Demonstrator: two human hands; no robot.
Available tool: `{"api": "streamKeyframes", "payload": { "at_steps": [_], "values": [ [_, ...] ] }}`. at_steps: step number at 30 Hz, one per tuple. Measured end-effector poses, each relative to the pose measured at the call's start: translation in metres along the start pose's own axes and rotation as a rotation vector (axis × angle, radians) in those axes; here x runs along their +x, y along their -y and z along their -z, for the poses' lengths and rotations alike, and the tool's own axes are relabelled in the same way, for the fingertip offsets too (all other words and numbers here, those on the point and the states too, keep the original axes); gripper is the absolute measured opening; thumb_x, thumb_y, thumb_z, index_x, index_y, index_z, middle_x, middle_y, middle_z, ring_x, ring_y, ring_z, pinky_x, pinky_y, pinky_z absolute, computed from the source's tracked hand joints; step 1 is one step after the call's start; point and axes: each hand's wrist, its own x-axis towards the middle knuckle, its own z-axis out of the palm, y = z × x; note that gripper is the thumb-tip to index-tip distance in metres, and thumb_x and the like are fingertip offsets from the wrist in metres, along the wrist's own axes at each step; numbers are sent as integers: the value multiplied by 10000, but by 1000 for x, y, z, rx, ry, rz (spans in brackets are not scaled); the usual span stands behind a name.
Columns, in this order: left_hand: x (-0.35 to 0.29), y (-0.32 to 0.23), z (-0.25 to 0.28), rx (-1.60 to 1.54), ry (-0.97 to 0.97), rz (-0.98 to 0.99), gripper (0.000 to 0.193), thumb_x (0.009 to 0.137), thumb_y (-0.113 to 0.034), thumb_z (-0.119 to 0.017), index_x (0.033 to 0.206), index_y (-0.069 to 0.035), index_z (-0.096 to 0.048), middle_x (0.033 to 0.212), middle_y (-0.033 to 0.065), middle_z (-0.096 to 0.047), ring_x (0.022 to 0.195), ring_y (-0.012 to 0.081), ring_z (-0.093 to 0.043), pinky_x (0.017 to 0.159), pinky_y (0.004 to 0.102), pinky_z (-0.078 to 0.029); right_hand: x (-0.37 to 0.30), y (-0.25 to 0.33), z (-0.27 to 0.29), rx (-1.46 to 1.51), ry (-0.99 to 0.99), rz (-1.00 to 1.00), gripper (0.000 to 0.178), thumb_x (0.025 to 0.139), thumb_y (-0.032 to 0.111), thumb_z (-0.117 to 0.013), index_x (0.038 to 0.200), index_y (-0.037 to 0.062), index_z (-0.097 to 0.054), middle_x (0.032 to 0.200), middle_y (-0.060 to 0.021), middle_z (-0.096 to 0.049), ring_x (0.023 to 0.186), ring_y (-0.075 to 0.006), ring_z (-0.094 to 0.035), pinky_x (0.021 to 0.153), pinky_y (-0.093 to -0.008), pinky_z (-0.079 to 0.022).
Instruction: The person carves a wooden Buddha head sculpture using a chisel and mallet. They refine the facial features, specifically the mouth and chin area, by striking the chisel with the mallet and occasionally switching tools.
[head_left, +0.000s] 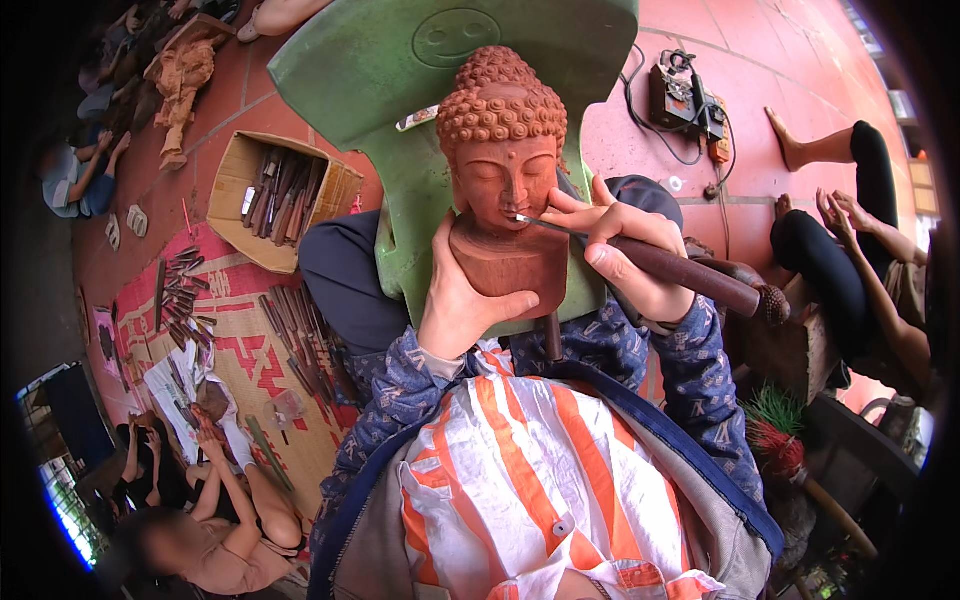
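The left hand [455, 290] clamps the lower part of the wooden bust [503, 172]; the right hand [640, 248] grips a chisel [690, 275], tip at its lips. Behind the bust is a green chair [360, 70]; left, a cardboard box [226, 185] and loose tools [298, 330]; right, a black device [672, 98], perhaps electrical.

Bright, sharp centre, fisheye-bent edges; black corners

Black electrical box [671, 98], pale slippers [137, 221]
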Motion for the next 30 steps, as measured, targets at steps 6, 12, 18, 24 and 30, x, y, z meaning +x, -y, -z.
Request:
{"api": "streamKeyframes", "payload": {
  "at_steps": [6,12,18,24,30],
  "values": [
    [2,1,0,14,-17,-23,1218,562,-290,-919,1435,45,-139,1341,237,-414,1253,314,-461,1046,412,-395,-2,-12,-3,109,-77,10,184,933,219,-588,860,54,-555,1142,-195,-672,1295,-340,-486,1160,-532,-48],
    [2,2,-1,-1,-19,-32,1200,566,-303,-916,1430,43,-159,1343,234,-415,1250,310,-463,1044,410,-396,-7,-35,-7,255,-97,35,197,942,258,-572,849,85,-548,1184,-226,-644,1336,-357,-430,1160,-520,8],
    [1,3,-2,18,-23,-30,1193,568,-304,-917,1428,40,-166,1344,233,-414,1254,306,-458,1047,407,-394,-10,-37,-7,251,-38,66,194,931,249,-591,832,87,-551,1213,-231,-627,1362,-388,-377,1158,-514,54],
    [1,1,-1,3,-16,-11,1189,571,-298,-914,1430,39,-164,1348,232,-412,1257,306,-455,1047,407,-394,-6,-23,-2,135,-43,88,214,916,237,-605,827,47,-566,1183,-226,-644,1322,-390,-435,1159,-543,-1],
    [0,2,0,23,-19,-16,1190,570,-300,-914,1433,32,-164,1350,234,-410,1259,310,-454,1045,411,-395,-2,-13,2,20,-3,90,217,905,235,-616,822,41,-570,1170,-223,-650,1295,-401,-463,1159,-550,-56]
  ]
}}
